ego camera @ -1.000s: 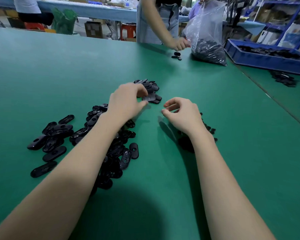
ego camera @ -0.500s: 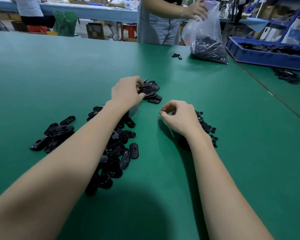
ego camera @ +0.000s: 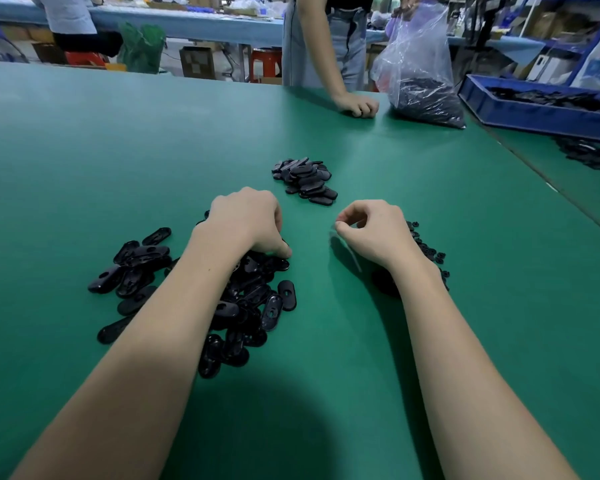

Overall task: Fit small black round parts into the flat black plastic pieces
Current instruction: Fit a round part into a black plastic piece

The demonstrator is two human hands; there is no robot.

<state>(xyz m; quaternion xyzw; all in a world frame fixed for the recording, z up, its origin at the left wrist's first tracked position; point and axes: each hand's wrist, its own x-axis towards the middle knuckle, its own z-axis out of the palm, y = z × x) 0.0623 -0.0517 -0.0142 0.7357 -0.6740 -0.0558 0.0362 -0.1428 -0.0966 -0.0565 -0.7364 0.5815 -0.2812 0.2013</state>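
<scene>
Hands first: left hand (ego camera: 246, 221) is curled knuckles-up on the far end of the big pile of flat black pieces (ego camera: 246, 303), fingertips down among them, but can't tell if it's actually got hold of one. Right hand (ego camera: 371, 230) hovers just right of that pile, thumb and forefinger pinched together; whether a part sits between them is too small to see. Little round parts (ego camera: 430, 252) lie scattered right behind that hand, partly hidden by the wrist. Smaller heap (ego camera: 305, 181) sits past the big pile on the green table (ego camera: 118, 150). Way beyond it, another person rests a fist (ego camera: 359, 105) beside a plastic bag (ego camera: 420, 64), blue tray (ego camera: 534, 112) farther right.
</scene>
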